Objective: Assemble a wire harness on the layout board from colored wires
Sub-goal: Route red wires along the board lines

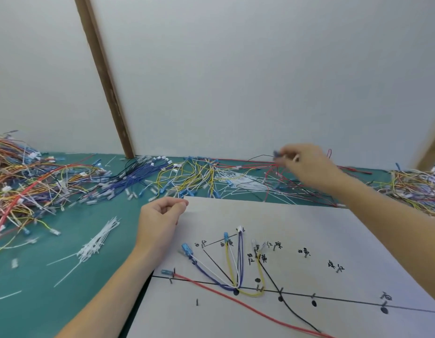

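The white layout board [309,228] lies in front of me, marked with black lines, pins and handwritten labels. On it lie a red wire [236,300], blue, white and yellow wires [232,272] and a black wire [292,311], several ending in blue connectors. My right hand [306,167] is raised over the red wire pile [272,172] at the back and pinches a thin wire with a small blue terminal [276,153] at its fingertips. My left hand [158,220] rests loosely curled at the board's top left corner; it holds nothing that I can see.
Heaps of coloured wires [40,176] run along the back of the green table [65,264], sorted roughly into blue, yellow, white and red. White cable ties [97,242] lie left of the board. A brown post [106,76] stands against the wall.
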